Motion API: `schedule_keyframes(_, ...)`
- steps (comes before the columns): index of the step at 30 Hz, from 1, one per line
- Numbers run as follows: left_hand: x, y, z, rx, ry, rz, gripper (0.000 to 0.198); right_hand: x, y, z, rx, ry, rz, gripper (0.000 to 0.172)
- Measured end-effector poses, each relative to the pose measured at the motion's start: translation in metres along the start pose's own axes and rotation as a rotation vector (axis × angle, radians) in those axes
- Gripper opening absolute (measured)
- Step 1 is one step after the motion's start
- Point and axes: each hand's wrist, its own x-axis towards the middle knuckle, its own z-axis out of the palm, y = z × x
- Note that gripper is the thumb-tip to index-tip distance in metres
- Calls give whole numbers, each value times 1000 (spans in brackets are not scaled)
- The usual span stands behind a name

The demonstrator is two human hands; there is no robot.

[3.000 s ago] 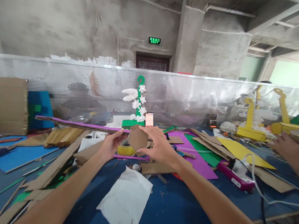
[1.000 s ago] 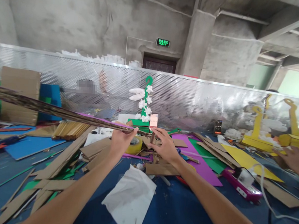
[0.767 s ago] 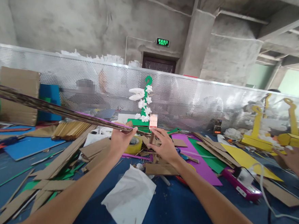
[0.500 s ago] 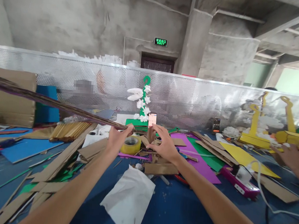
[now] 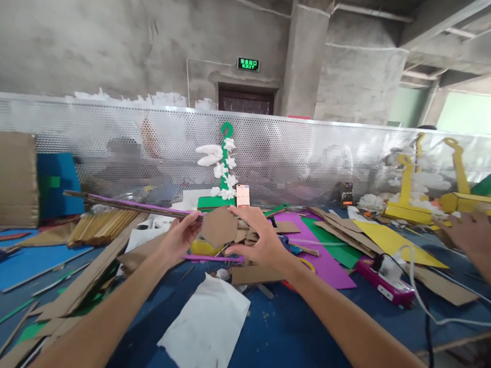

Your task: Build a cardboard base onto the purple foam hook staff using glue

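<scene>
My left hand [image 5: 179, 238] is closed, thumb on top, around the near end of a long, narrow cardboard strip [image 5: 134, 205] with a purple face, which stretches out to the left. In my right hand [image 5: 264, 242], between fingertips and thumb, is a brown cardboard hexagon [image 5: 220, 227], its flat side facing me. The strip's end reaches the hexagon's left edge; whether they are joined I cannot tell. Partly hidden behind the hexagon is a yellow tape roll [image 5: 202, 248]. A crumpled white sheet [image 5: 208, 327] lies below my hands on the blue table.
Beyond my hands stands a green hook-topped piece with white flowers [image 5: 225, 166], beside a lit phone [image 5: 243, 195]. Cardboard scraps [image 5: 92, 263] litter the left. At right are a purple power strip [image 5: 384, 280] with a white cable, yellow stands [image 5: 408, 201] and another person's hand [image 5: 473, 236].
The long strip has swung down at its far end and turned, showing its purple face. The hexagon has turned flat toward me, and my hands have come closer together. The view has shifted slightly.
</scene>
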Motion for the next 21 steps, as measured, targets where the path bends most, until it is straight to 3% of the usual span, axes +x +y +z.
schedule_keyframes(6, -3, 2, 3, 26, -21, -4, 32, 1, -4, 3, -2, 78, -79, 70)
schedule_keyframes(16, 3, -4, -4, 26, -22, 17, 34, -1, 1, 4, -36, 64, -65, 66)
schedule_keyframes(21, 6, -3, 0, 72, 66, 89, 28, -2, 10, -5, -43, 28, 22, 79)
